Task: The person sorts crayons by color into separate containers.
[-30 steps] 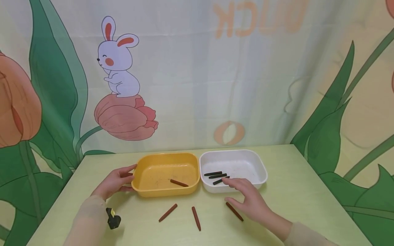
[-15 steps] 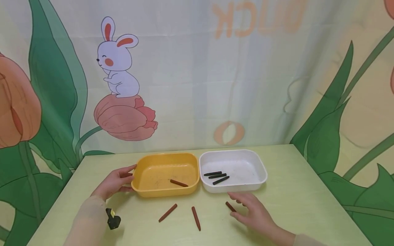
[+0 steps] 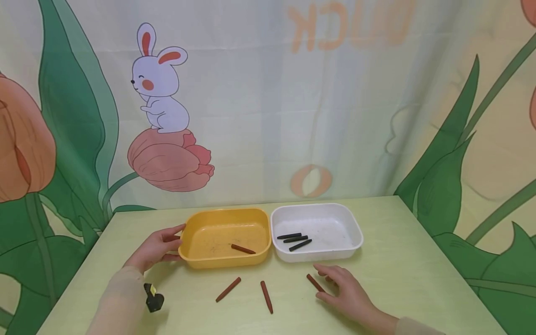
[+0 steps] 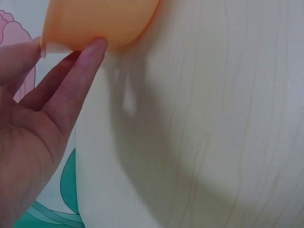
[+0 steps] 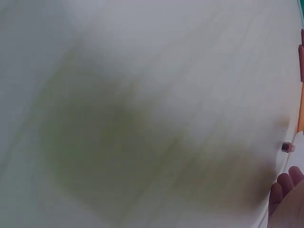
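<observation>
My left hand [image 3: 156,249] rests its straight fingers against the left side of a yellow tray [image 3: 226,263]; its fingertips touch the tray wall [image 4: 95,19] in the left wrist view. One brown crayon [image 3: 243,249] lies in that tray. My right hand [image 3: 345,293] hovers low over another brown crayon [image 3: 315,283] on the table. Its thumb hides the crayon's lower end, with a gap between thumb and fingers. At the right wrist view's edge, the crayon's end [image 5: 288,147] shows apart from the fingers [image 5: 285,183].
A white tray [image 3: 318,256] touches the yellow tray's right side and holds three black crayons [image 3: 295,239]. Two more brown crayons, a slanted one [image 3: 228,289] and a steeper one [image 3: 266,297], lie in front. A printed curtain [image 3: 251,116] hangs behind the table [image 3: 393,242].
My right hand has moved from over the white tray's front edge back and down to the brown crayon on the table. My left hand has stayed at the yellow tray.
</observation>
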{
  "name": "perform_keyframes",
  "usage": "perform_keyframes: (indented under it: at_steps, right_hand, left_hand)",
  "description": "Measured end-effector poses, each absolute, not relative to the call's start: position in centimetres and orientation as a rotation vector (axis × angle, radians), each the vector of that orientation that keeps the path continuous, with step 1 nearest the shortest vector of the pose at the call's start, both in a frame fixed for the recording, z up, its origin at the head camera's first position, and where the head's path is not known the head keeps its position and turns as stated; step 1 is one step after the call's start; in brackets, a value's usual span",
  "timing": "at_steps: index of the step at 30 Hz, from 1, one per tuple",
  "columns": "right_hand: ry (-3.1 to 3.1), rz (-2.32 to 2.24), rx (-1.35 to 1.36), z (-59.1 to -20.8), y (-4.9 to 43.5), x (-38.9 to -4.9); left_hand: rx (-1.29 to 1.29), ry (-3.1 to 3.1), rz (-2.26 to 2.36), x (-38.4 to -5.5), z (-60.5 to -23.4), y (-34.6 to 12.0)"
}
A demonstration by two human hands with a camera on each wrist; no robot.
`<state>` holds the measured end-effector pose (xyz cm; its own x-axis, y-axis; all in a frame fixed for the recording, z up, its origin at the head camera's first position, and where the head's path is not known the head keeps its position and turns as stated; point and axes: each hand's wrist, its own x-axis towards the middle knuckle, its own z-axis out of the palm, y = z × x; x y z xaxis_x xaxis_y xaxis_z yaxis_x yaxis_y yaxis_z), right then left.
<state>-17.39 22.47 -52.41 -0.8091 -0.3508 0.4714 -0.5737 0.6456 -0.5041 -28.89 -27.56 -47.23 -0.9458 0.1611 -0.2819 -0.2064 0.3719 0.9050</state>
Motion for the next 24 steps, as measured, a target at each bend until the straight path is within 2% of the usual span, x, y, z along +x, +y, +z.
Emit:
perform_keyframes:
  at_steps: [24]
  right_hand:
    - [-2.534,0.902,0.717,-53.9,22.0,-17.9]
  left_hand:
    - [-0.041,2.309,1.59,-28.9,-47.2,-27.6]
